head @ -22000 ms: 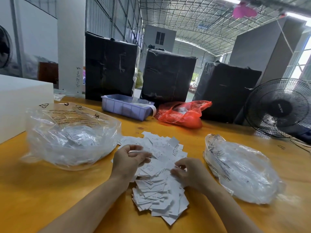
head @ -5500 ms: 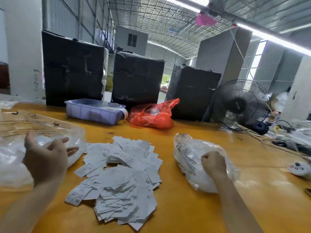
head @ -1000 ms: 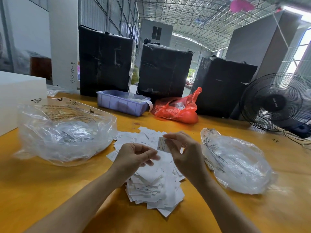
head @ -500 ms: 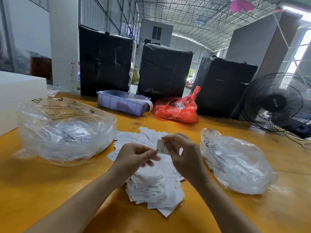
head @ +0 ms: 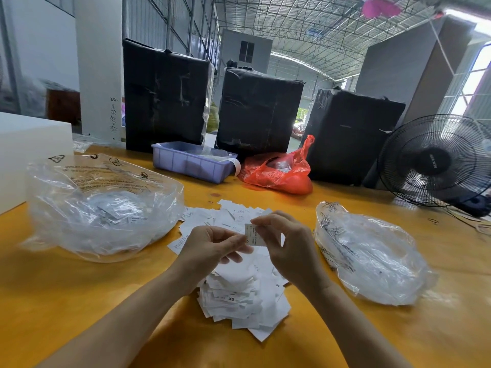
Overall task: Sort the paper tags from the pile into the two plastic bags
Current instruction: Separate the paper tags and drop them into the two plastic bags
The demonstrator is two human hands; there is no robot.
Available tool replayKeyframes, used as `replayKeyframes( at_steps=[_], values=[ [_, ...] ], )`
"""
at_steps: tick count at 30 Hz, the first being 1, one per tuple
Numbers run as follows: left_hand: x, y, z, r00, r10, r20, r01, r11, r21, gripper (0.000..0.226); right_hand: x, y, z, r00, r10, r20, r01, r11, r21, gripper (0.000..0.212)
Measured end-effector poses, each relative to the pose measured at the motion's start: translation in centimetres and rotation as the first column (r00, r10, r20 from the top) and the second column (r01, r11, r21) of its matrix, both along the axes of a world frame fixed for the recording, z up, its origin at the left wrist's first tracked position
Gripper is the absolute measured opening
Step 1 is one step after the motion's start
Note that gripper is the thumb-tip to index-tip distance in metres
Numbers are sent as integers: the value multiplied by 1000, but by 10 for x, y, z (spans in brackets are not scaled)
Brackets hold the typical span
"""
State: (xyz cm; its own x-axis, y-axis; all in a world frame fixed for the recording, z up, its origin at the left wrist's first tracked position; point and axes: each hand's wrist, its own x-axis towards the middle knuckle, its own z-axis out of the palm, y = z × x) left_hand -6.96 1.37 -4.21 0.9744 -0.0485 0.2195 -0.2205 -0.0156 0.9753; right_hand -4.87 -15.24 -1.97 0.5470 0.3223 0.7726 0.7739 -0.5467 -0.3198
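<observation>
My right hand [head: 288, 248] pinches a single paper tag [head: 252, 235] between thumb and forefinger, holding it upright above the pile with its printed face toward me. My left hand [head: 212, 249] is curled just beside it, thumb tip touching the tag's lower left edge, the other fingers folded in; whether it grips anything of its own I cannot tell. Below both hands lies the pile of white tags [head: 239, 296], spread on the yellow table [head: 79, 301], some marked XS or S. To my left sits a large clear plastic bag [head: 101, 205] with tags already inside; to my right a second clear bag [head: 372, 256], its contents hard to make out. Farther back stand a lilac tray [head: 191, 162], a red bag [head: 279, 173], three black-wrapped bundles [head: 260, 110] and, at right, a black fan [head: 435, 160].
</observation>
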Motion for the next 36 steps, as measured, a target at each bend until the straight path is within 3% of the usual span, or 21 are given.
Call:
replayKeyframes(
  at_steps=[7, 12, 14, 18, 20, 22, 25, 29, 32, 36],
  values=[
    [3, -1, -3, 998, 65, -4, -65, 998, -4, 13, -1, 0, -3, 970, 36, -240, -49, 998, -46, 19],
    [4, 0, -4, 999, 46, -6, -46, 999, 11, 14, -3, 0, 1, 975, 8, -221, -12, 1000, -19, 18],
    [3, -1, -4, 999, 34, 3, -34, 999, 23, 13, -3, 0, 2, 957, 12, -291, -3, 1000, 31, 20],
    [3, 0, -4, 995, 92, 28, -91, 995, -27, 11, -6, 2, 4, 756, 270, -597, -77, 941, 329, 42],
    [4, 1, -3, 992, 122, 19, -120, 990, -68, 10, -7, 2, 4, 666, 346, -660, -70, 911, 407, 34],
    [4, 0, -2, 994, 109, 7, -108, 990, -94, 12, -6, 2, 5, 658, 363, -660, -47, 894, 445, 15],
    [2, -2, -2, 998, 58, -4, -58, 989, -134, 23, -3, 0, 6, 671, 391, -630, 27, 837, 547, 3],
    [1, -5, -3, 999, 28, -47, -34, 991, -130, 30, -3, 0, 6, 689, 406, -601, 13, 822, 570, 4],
    [2, -7, -4, 993, 50, -109, -74, 970, -230, 30, -6, 5, 3, 694, 396, -601, -26, 848, 530, 6],
    [3, -7, -2, 984, 52, -173, -117, 912, -393, 13, -7, 6, 4, 763, 350, -544, 10, 835, 551, 11]
  ],
)
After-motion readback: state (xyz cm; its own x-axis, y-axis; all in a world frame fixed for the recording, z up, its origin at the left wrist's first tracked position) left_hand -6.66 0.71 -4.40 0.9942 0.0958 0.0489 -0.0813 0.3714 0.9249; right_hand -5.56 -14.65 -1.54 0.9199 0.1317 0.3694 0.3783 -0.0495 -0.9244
